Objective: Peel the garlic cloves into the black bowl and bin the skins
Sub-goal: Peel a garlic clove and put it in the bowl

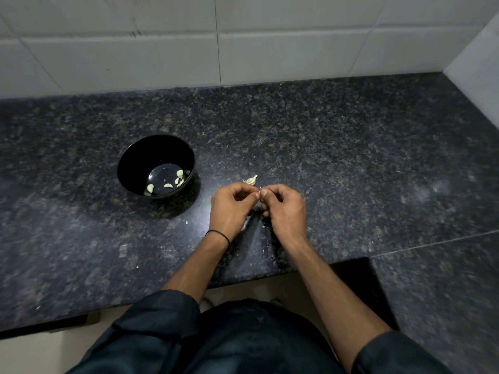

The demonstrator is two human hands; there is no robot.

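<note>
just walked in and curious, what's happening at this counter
A person at the dark counter pinches something small, seemingly a garlic clove, between the left hand and right hand, peeling it. Several peeled cloves already lie in the black bowl to the left. Another unpeeled garlic piece waits on the counter just beyond the hands.

1. Surface [351,147]: dark speckled stone, polished, with a dull sheen.
2. Bowl [151,152]: black, smooth and glossy; its base reflects light.
3. Wall tiles [283,55]: pale, smooth glaze, satin finish, matt grout lines.
4. Peeled cloves [150,188] in the bowl: pale, smooth, slightly waxy.
5. Unpeeled clove [251,180] on the surface: dry, papery, ribbed skin.
6. Held clove [260,188], pinched between left hand [232,203] and right hand [283,206]: only a pale dry edge shows.
7. Sleeves [162,319]: dark cloth, creased, faint sheen.
8. Wristband [217,234]: thin black cord, matt.
</note>
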